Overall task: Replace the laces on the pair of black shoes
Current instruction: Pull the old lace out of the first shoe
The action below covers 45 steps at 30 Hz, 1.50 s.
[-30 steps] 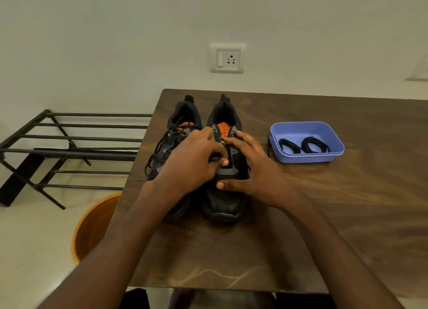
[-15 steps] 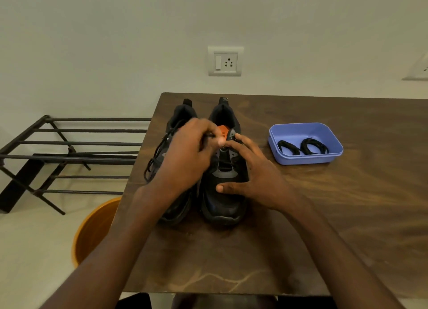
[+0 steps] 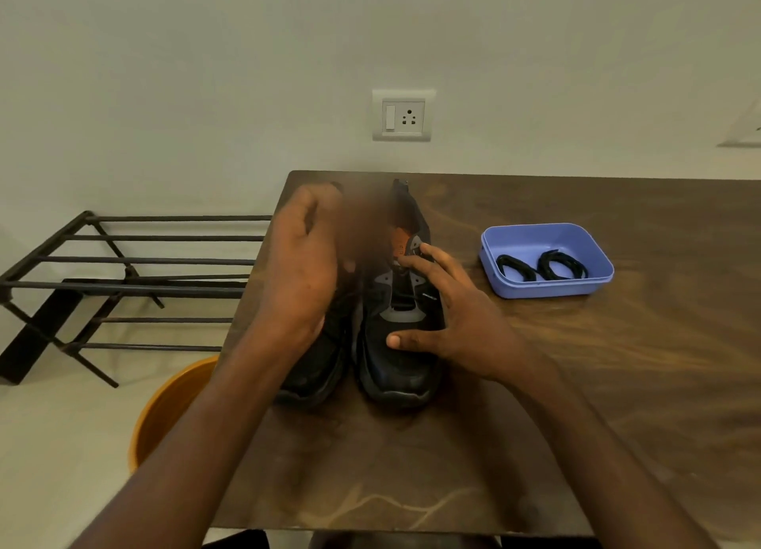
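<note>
1. The right hand (image 3: 457, 326) lies spread over the right black shoe (image 3: 401, 322): its thumb rests on the toe part and its straight fingers (image 3: 432, 260) reach up the lacing toward the orange tongue (image 3: 398, 241). It presses the shoe and does not curl round anything.
2. The left hand (image 3: 304, 260) is raised above the left black shoe (image 3: 319, 359), back of the hand toward the camera, fingers curled. Its far side is smeared by motion blur, so I cannot tell whether it pinches a lace or holds nothing.
3. Both forearms come in from the bottom edge and angle inward toward the shoes.
4. The two shoes stand side by side, toes toward the person, near the left edge of the dark wooden counter (image 3: 535, 425).
5. To their right, well apart, a blue tray (image 3: 593, 291) holds two coiled black laces (image 3: 541, 266).
</note>
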Each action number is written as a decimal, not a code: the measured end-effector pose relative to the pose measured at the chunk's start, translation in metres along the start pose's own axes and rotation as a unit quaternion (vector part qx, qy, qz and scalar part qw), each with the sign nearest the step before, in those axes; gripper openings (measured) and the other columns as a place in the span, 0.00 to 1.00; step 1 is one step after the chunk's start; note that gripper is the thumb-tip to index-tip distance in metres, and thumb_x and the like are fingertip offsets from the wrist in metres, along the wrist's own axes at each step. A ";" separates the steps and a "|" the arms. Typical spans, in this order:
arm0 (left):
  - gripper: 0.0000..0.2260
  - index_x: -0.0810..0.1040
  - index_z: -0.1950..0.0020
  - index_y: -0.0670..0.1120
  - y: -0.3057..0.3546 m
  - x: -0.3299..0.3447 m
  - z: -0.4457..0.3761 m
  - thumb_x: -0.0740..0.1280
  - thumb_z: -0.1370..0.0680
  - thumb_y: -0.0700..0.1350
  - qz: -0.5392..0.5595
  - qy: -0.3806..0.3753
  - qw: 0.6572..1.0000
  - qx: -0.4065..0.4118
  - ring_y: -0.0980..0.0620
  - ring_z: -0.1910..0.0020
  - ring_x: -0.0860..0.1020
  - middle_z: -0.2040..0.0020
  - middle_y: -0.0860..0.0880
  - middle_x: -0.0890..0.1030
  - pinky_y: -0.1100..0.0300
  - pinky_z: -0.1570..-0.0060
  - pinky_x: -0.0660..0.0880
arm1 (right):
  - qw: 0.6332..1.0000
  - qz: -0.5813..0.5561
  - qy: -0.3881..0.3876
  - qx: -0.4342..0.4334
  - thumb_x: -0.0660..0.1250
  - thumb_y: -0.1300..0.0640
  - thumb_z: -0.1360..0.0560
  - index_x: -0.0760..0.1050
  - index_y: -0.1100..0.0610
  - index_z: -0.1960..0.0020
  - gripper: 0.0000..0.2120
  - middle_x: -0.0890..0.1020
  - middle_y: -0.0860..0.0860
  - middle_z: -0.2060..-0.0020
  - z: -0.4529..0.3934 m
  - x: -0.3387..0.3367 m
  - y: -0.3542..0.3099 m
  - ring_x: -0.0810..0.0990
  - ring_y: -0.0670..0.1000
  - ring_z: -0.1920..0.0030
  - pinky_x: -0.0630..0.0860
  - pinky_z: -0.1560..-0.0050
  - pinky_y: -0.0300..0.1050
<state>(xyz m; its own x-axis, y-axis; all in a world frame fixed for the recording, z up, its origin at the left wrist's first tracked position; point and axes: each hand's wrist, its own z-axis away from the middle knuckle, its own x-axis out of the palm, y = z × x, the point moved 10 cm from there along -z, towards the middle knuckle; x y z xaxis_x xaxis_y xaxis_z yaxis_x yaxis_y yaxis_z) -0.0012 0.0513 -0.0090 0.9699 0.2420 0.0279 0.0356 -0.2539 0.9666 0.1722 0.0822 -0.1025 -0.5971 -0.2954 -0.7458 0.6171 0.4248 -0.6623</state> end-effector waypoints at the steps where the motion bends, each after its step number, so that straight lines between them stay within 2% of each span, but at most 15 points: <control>1: 0.10 0.72 0.45 0.41 -0.002 0.002 0.001 0.54 0.12 0.44 -0.016 -0.007 1.000 -0.005 0.50 0.60 0.83 0.58 0.47 0.82 0.64 0.68 0.74 | 1.000 -0.001 0.002 0.000 0.76 0.28 0.40 0.58 0.29 0.24 0.49 0.48 0.30 0.21 0.001 0.000 0.000 0.62 0.44 0.22 0.69 0.28 0.65; 3: 0.05 0.74 0.44 0.46 -0.008 0.013 0.002 0.60 0.14 0.46 -0.182 -0.055 0.981 0.039 0.58 0.62 0.79 0.57 0.52 0.79 0.65 0.65 0.75 | 1.000 -0.004 0.005 -0.002 0.77 0.28 0.39 0.57 0.29 0.24 0.49 0.49 0.30 0.21 0.001 -0.001 -0.001 0.62 0.44 0.22 0.69 0.28 0.64; 6: 0.05 0.77 0.44 0.53 -0.035 0.037 0.008 0.70 0.19 0.48 -0.408 -0.171 0.892 0.094 0.60 0.53 0.75 0.49 0.57 0.74 0.68 0.55 0.71 | 1.000 -0.004 0.005 -0.006 0.74 0.26 0.39 0.55 0.29 0.23 0.50 0.48 0.31 0.20 0.001 0.000 -0.001 0.61 0.44 0.22 0.70 0.28 0.63; 8: 0.08 0.80 0.43 0.52 -0.043 0.045 0.010 0.72 0.21 0.46 -0.457 -0.204 0.859 0.112 0.58 0.51 0.73 0.48 0.55 0.72 0.65 0.51 0.70 | 1.000 0.000 0.001 -0.004 0.73 0.25 0.40 0.55 0.29 0.23 0.51 0.47 0.29 0.21 0.000 0.001 0.000 0.61 0.43 0.22 0.69 0.27 0.63; 12: 0.06 0.78 0.50 0.51 -0.039 0.047 0.010 0.70 0.21 0.40 -0.493 -0.181 0.843 0.116 0.54 0.47 0.70 0.48 0.54 0.74 0.58 0.45 0.71 | 1.000 0.002 -0.004 -0.004 0.74 0.25 0.40 0.55 0.29 0.23 0.51 0.46 0.24 0.24 -0.001 0.002 0.000 0.59 0.42 0.22 0.68 0.27 0.65; 14: 0.06 0.76 0.49 0.50 -0.044 0.043 0.007 0.67 0.20 0.38 -0.494 -0.160 0.851 0.077 0.53 0.47 0.72 0.48 0.53 0.75 0.57 0.43 0.71 | 1.000 -0.003 -0.003 -0.002 0.76 0.28 0.39 0.56 0.30 0.22 0.50 0.48 0.29 0.21 0.000 0.001 0.000 0.58 0.41 0.23 0.68 0.26 0.61; 17: 0.09 0.74 0.50 0.50 -0.049 0.030 0.005 0.65 0.20 0.36 -0.440 -0.119 0.890 0.013 0.53 0.51 0.76 0.53 0.53 0.78 0.55 0.46 0.75 | 1.000 -0.024 0.000 -0.004 0.80 0.34 0.37 0.59 0.33 0.22 0.49 0.49 0.33 0.20 0.000 -0.002 -0.002 0.56 0.34 0.27 0.68 0.29 0.43; 20: 0.10 0.72 0.49 0.50 -0.049 0.031 0.007 0.64 0.20 0.35 -0.452 -0.109 0.885 0.001 0.52 0.53 0.76 0.54 0.53 0.77 0.54 0.49 0.74 | 1.000 -0.021 0.001 -0.004 0.80 0.36 0.37 0.59 0.35 0.22 0.49 0.50 0.34 0.19 0.000 -0.003 -0.004 0.56 0.34 0.28 0.64 0.33 0.37; 27: 0.08 0.73 0.45 0.48 -0.046 0.027 0.010 0.63 0.19 0.35 -0.448 -0.083 0.890 -0.019 0.50 0.51 0.78 0.52 0.51 0.78 0.51 0.47 0.76 | 1.000 -0.027 0.006 -0.007 0.81 0.37 0.36 0.60 0.36 0.21 0.49 0.51 0.37 0.19 0.000 -0.003 -0.005 0.55 0.35 0.27 0.63 0.31 0.39; 29: 0.08 0.72 0.43 0.47 -0.044 0.030 0.012 0.64 0.19 0.36 -0.465 -0.078 0.882 -0.027 0.49 0.50 0.78 0.51 0.50 0.78 0.50 0.45 0.76 | 1.000 -0.031 0.004 -0.004 0.81 0.37 0.36 0.60 0.36 0.21 0.49 0.51 0.37 0.19 -0.001 -0.002 -0.005 0.55 0.35 0.27 0.64 0.30 0.40; 31: 0.10 0.71 0.40 0.46 -0.043 0.033 0.015 0.65 0.19 0.37 -0.493 -0.066 0.867 -0.027 0.50 0.52 0.78 0.50 0.49 0.78 0.54 0.48 0.76 | 0.999 -0.033 0.006 -0.004 0.81 0.37 0.37 0.60 0.36 0.21 0.49 0.51 0.36 0.19 -0.001 -0.002 -0.005 0.56 0.36 0.26 0.65 0.29 0.41; 35: 0.10 0.71 0.39 0.46 -0.037 0.042 0.021 0.68 0.19 0.41 -0.530 -0.044 0.847 0.009 0.50 0.50 0.77 0.47 0.48 0.78 0.53 0.47 0.76 | 0.999 -0.032 0.014 -0.003 0.82 0.37 0.37 0.61 0.38 0.22 0.49 0.51 0.37 0.19 0.000 -0.003 -0.005 0.58 0.38 0.24 0.66 0.28 0.42; 38: 0.09 0.72 0.40 0.45 -0.044 0.032 0.022 0.66 0.19 0.38 -0.467 -0.030 0.881 -0.062 0.50 0.48 0.79 0.47 0.47 0.80 0.56 0.50 0.75 | 0.999 -0.030 0.015 0.002 0.82 0.38 0.37 0.62 0.38 0.22 0.50 0.52 0.37 0.19 0.000 -0.004 -0.005 0.58 0.39 0.24 0.66 0.28 0.43; 42: 0.08 0.72 0.47 0.47 -0.040 0.004 0.018 0.59 0.18 0.34 -0.322 0.024 0.938 -0.122 0.53 0.51 0.82 0.53 0.49 0.84 0.47 0.45 0.80 | 0.999 -0.035 0.008 0.012 0.83 0.40 0.37 0.62 0.39 0.22 0.49 0.52 0.37 0.19 0.003 -0.006 -0.007 0.58 0.36 0.28 0.68 0.29 0.42; 45: 0.07 0.76 0.49 0.49 -0.029 0.005 0.014 0.63 0.18 0.37 -0.363 -0.039 0.926 -0.091 0.59 0.54 0.81 0.55 0.53 0.83 0.56 0.51 0.80 | 0.999 -0.043 0.003 0.012 0.82 0.40 0.36 0.62 0.39 0.22 0.49 0.51 0.36 0.20 0.002 -0.004 -0.008 0.59 0.38 0.26 0.69 0.28 0.45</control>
<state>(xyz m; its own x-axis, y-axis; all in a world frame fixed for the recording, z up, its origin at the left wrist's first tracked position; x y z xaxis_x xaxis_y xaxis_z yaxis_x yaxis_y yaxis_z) 0.0063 0.0470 -0.0408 0.7207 0.2169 -0.6585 0.6516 0.1123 0.7502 0.1707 0.0781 -0.0941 -0.6514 -0.3244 -0.6859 0.5755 0.3779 -0.7253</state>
